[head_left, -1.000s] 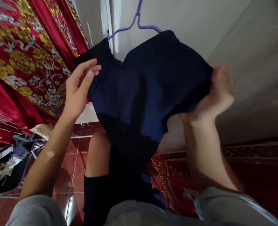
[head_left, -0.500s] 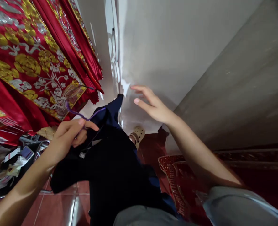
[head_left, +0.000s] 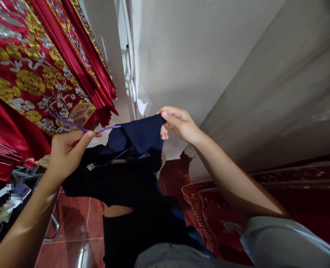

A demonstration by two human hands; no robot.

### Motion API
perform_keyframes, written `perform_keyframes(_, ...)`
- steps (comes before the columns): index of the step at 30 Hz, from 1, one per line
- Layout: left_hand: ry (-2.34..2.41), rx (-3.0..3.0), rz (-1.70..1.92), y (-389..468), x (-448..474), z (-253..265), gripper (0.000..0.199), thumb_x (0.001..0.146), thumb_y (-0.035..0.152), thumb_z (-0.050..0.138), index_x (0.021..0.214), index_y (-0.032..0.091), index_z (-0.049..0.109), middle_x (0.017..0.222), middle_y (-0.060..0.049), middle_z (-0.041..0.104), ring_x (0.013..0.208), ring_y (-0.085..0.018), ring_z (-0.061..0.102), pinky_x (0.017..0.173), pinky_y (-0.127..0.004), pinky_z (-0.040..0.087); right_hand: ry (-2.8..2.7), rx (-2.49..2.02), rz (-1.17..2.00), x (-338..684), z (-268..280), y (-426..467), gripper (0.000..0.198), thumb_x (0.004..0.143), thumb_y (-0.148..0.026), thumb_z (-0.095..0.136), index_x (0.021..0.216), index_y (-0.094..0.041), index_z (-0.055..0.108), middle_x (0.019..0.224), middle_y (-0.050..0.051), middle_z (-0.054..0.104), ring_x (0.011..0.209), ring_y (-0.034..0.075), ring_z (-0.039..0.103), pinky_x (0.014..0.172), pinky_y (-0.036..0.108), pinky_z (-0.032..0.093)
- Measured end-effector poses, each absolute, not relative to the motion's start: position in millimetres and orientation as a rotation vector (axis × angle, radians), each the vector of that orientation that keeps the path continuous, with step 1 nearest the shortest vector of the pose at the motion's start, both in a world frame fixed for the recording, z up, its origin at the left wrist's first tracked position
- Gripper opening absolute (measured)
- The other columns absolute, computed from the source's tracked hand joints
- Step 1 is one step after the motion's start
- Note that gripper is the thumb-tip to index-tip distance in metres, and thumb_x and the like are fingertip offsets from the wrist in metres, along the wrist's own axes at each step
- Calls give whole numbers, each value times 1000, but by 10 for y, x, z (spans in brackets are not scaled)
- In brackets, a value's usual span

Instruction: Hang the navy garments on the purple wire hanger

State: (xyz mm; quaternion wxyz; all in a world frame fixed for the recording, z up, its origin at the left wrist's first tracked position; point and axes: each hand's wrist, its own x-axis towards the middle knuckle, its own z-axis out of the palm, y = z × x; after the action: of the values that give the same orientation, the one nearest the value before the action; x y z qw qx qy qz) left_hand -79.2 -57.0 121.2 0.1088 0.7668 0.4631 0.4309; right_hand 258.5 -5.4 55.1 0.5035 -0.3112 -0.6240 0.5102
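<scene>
A dark navy-and-black cloth (head_left: 142, 136) hangs stretched out in front of my lap. Its upper right corner is pinched between the thumb and fingers of my right hand (head_left: 178, 121). On the left, my left hand (head_left: 72, 147) pinches a thin purple cord (head_left: 67, 122). One end of the cord curls up toward the red drapery, and the other runs right to the navy cloth. A small white tag (head_left: 90, 167) dangles at the cloth's left part. The left hand's lower fingers are hidden behind its thumb and palm.
Red drapery (head_left: 31, 82) with gold and silver embroidery hangs at the left. A pale wall (head_left: 181, 48) rises ahead, beside white scrollwork (head_left: 128, 63). At lower left, a dark seat (head_left: 3, 216) holds several items. Red tiles (head_left: 72, 219) cover the floor; red beaded fabric (head_left: 204, 208) lies at right.
My right hand, spread and free before, has taken hold of the cloth's corner, which is now pulled out wide. My left hand has shifted slightly left and up with the purple cord.
</scene>
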Motion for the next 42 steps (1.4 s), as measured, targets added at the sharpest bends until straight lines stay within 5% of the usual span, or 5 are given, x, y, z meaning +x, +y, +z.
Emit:
perform_keyframes(8, 1214, 2579, 1907, -437, -747, 1270, 31, 97, 23, 64, 127, 26, 73, 131, -7, 65, 125, -26, 57, 112, -43, 40, -946, -864, 777, 2617, 913, 449, 56, 86, -75, 59, 70, -23, 48, 50, -6, 43, 32, 6, 39, 28, 21, 19)
perform_keyframes(17, 1247, 2692, 766, -386, -118, 619, 68, 97, 25, 51, 163, 26, 33, 98, -7, 72, 72, -22, 63, 74, -33, 53, -678, -816, 703, 2970, 680, 257, 48, 92, -68, 57, 78, -22, 49, 70, -4, 49, 39, 5, 45, 33, 21, 28)
perform_keyframes(26, 1515, 2797, 497, -329, 278, 77, 56, 102, 24, 48, 157, 29, 41, 103, -10, 70, 77, -21, 69, 71, -29, 52, -728, -937, 746, 3173, 537, 150, 47, 90, -68, 57, 78, -23, 49, 68, -4, 49, 40, 6, 39, 34, 23, 29)
perform_keyframes(35, 1443, 2382, 865, -490, 211, -339, 15, 93, 26, 66, 81, 19, 62, 76, -3, 58, 72, -19, 60, 70, -28, 47, -732, -954, 354, 2871, -69, 21, 35, 87, -52, 59, 115, -30, 55, 116, 4, 56, 93, 17, 65, 75, 34, 55)
perform_keyframes(42, 1218, 1647, 1360, -839, 438, -515, 27, 88, 25, 70, 111, 23, 55, 85, 0, 61, 72, -14, 62, 67, -24, 51, -961, -990, 903, 1670, -731, -901, 20, 85, -40, 72, 88, -23, 64, 87, 3, 63, 77, 17, 62, 63, 28, 52)
